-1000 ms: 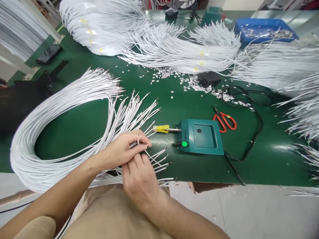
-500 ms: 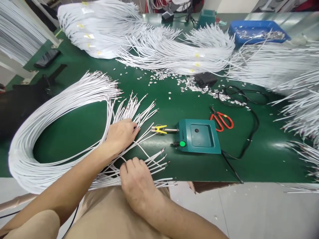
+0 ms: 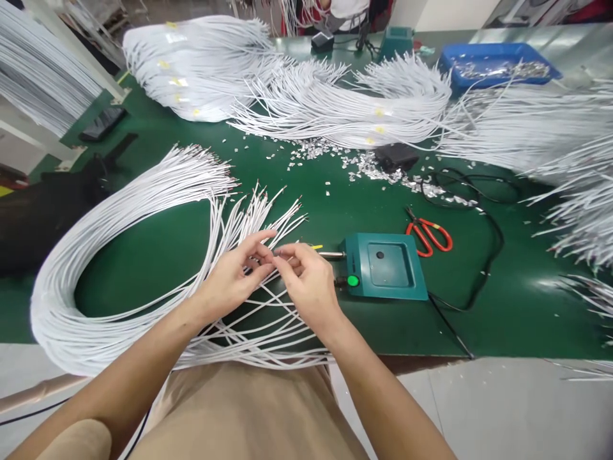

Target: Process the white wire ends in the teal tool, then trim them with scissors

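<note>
Left hand [image 3: 230,281] and right hand [image 3: 309,284] meet over the near edge of the green tabletop [image 3: 335,211]; the fingers [image 3: 287,259] of both pinch the stripped end of a single white wire [image 3: 275,254] between them, thumb against forefinger on each side; the remaining fingers are loosely spread, not clenched. The wire belongs to the large looped bundle of white wires [image 3: 96,255] that curves away to the left of the fingers and fans out beneath them.

Just right of the fingers stands a teal box unit [image 3: 385,265] with a green lit button [image 3: 353,280]; a metal tip with a yellow collar [image 3: 320,250] projects from it toward the right hand, very near the knuckles. Further right lie red-handled scissors [image 3: 428,233] and a black cable [image 3: 479,255].

Risks, as judged: the projecting tip sits close enough that a careless hand movement could strike it; the loose ends under the wrists cross one another and could snag or drag neighbours off the near edge; the pinched end is thin and could slip from the grip.

Containers: a blue tray [image 3: 498,64] far beyond the fingers, upper right, holds small silvery metal pieces; similar silver bits [image 3: 364,163] are scattered loose on the tabletop beyond the box unit, outside any container. Further bundles of white wire [image 3: 335,102] lie well beyond.
</note>
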`<action>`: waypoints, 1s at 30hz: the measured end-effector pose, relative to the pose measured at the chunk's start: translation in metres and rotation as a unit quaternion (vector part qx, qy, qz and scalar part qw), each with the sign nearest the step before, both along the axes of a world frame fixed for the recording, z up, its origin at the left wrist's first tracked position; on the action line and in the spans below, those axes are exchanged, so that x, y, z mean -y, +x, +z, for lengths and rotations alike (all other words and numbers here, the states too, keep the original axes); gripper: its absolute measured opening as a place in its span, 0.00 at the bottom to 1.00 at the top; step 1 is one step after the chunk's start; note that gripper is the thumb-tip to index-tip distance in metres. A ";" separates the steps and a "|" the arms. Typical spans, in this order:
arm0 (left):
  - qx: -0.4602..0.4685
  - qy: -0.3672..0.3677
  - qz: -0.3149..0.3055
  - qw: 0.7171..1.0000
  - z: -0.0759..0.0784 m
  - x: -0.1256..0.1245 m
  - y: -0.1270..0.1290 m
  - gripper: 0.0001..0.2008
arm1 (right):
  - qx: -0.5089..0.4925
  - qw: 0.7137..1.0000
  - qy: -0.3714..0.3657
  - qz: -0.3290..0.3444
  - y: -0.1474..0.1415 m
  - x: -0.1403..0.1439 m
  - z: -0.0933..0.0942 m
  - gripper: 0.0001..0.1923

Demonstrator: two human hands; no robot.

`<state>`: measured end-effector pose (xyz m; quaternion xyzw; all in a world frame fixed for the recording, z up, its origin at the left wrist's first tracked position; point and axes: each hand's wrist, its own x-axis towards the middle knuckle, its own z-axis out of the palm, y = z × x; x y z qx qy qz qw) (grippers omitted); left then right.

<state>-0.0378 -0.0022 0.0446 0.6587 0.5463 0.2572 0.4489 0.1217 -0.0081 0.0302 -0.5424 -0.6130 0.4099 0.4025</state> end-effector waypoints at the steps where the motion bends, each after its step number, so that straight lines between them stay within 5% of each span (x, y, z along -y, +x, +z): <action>1: 0.008 0.003 -0.016 1.000 0.000 0.001 0.001 0.25 | 0.003 1.000 0.006 0.005 0.000 0.000 -0.001 0.05; 9: 0.023 0.037 -0.068 0.997 -0.008 0.000 0.008 0.16 | 0.153 0.981 0.101 0.059 0.021 0.002 -0.002 0.11; 15: 0.131 -0.091 0.020 0.987 -0.023 -0.006 0.019 0.15 | 0.440 0.882 0.167 0.023 0.045 -0.007 0.009 0.07; 21: 0.173 -0.159 0.065 0.970 -0.031 -0.013 0.029 0.15 | 0.467 0.860 0.159 0.130 0.057 -0.022 0.009 0.05; 30: 0.133 -0.145 0.081 0.977 -0.042 -0.018 0.030 0.13 | 0.491 0.846 0.165 0.130 0.055 -0.021 0.006 0.06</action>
